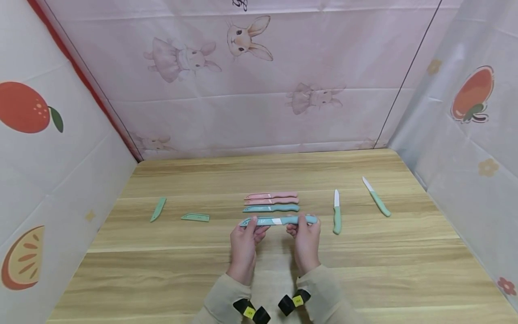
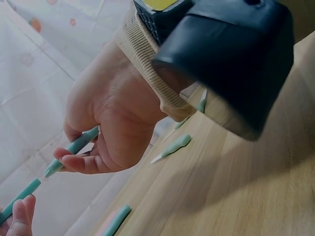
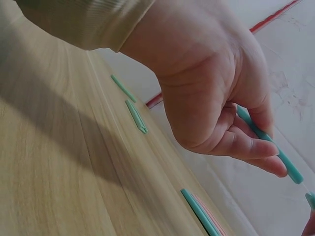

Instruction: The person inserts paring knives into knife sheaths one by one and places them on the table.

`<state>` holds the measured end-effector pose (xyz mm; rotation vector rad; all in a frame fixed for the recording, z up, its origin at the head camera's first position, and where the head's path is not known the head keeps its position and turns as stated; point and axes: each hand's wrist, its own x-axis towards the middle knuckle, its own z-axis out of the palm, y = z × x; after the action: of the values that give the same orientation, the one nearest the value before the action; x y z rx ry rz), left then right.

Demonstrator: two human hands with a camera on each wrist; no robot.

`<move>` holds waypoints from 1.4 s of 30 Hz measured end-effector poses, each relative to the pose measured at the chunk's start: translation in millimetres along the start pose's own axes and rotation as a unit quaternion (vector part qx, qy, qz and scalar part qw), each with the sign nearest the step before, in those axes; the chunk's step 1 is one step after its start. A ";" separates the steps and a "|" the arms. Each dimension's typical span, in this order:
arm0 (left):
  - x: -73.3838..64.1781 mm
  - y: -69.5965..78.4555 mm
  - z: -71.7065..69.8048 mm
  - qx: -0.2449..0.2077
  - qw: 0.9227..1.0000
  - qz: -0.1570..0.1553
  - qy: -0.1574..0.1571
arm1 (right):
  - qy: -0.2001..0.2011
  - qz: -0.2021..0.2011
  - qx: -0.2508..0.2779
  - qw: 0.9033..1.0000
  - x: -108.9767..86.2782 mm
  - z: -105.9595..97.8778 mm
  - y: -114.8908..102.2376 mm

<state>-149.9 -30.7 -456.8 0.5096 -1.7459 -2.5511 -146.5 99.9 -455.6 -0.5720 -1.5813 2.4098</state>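
Observation:
Between my two hands, above the table, is a small blue knife partly inside its sheath, with a short white stretch of blade (image 1: 277,221) showing. My left hand (image 1: 244,243) pinches the blue sheath (image 1: 263,222); in the left wrist view the sheath (image 2: 74,145) sits between thumb and fingers. My right hand (image 1: 306,238) grips the blue handle (image 1: 291,220), seen also in the right wrist view as a handle (image 3: 290,167). Just beyond lie a sheathed blue knife (image 1: 283,208) and two sheathed pink knives (image 1: 283,195), side by side.
Two bare green-handled knives, one upright in view (image 1: 337,216) and one slanted (image 1: 378,202), lie on the right of the wooden table (image 1: 162,270). Two green sheaths, one slanted (image 1: 158,209) and one level (image 1: 196,217), lie on the left. Printed cloth walls (image 1: 243,121) surround the table.

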 end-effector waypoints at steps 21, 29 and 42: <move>-2.8 -1.9 2.8 -0.010 1.000 0.006 -0.003 | 0.003 0.003 0.004 1.000 -2.5 2.0 3.1; -3.4 -3.1 3.5 -0.018 1.000 0.015 -0.010 | 0.004 -0.007 0.007 1.000 -2.6 3.0 4.7; -4.4 -6.2 5.2 -0.015 1.000 0.013 -0.017 | 0.003 -0.006 0.022 1.000 -4.5 3.7 4.8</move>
<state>-146.0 -22.9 -459.6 0.4423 -1.7092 -2.5788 -143.8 93.2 -457.8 -0.5592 -1.5196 2.4258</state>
